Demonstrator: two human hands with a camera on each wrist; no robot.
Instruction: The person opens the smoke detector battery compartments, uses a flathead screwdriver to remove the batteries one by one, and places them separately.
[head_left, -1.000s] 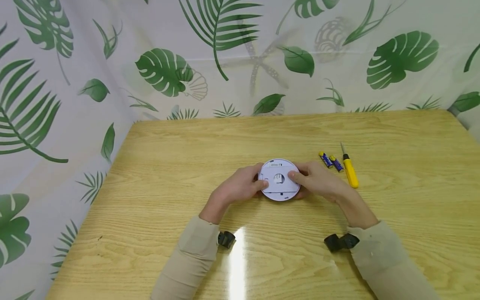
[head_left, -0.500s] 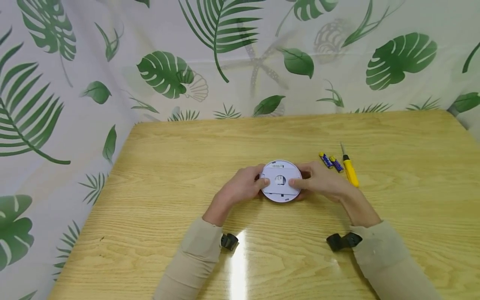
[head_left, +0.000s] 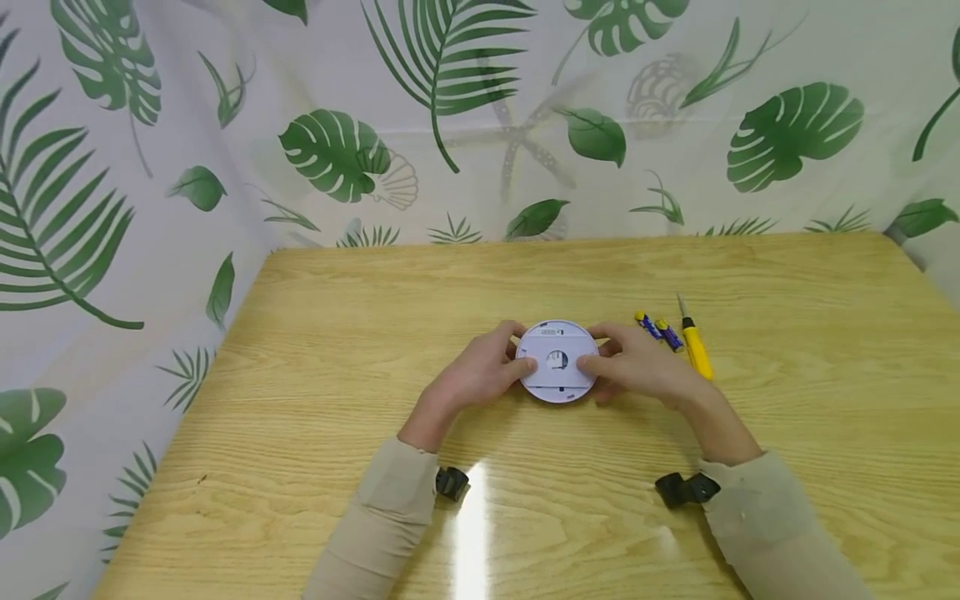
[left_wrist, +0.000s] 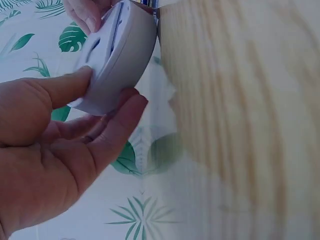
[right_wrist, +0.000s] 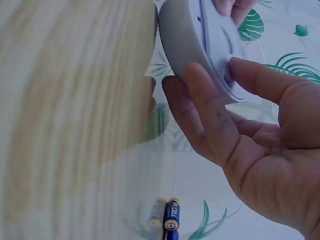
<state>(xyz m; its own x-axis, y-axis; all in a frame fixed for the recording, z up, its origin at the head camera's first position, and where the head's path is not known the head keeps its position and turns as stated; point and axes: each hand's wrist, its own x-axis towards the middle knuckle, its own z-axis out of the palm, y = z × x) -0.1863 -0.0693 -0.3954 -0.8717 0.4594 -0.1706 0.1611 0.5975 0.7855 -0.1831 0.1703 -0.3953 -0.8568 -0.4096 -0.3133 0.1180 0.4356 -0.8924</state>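
A round white smoke detector (head_left: 557, 387) with a hole in the middle of its upturned face is between both hands, over the table's middle. My left hand (head_left: 487, 367) pinches its left rim, thumb on the face and fingers against the side wall, as the left wrist view shows the detector's wall (left_wrist: 127, 52). From the right, my right hand (head_left: 637, 362) grips the opposite rim, its thumb also on the face. In the right wrist view the underside of the detector (right_wrist: 180, 37) meets the table surface or sits just over it; which, I cannot tell.
Two blue-and-yellow batteries (head_left: 658, 332) lie to the right of the right hand. Beside them is a yellow-handled screwdriver (head_left: 697, 350), its tip facing the back. A leaf-patterned cloth (head_left: 465, 200) hangs along the back and left edges of the wooden table (head_left: 337, 333).
My right thumb has slid down across the face, and the left thumb has shifted slightly. The detector stays in nearly the same place in both hands. The head view has tilted a little.
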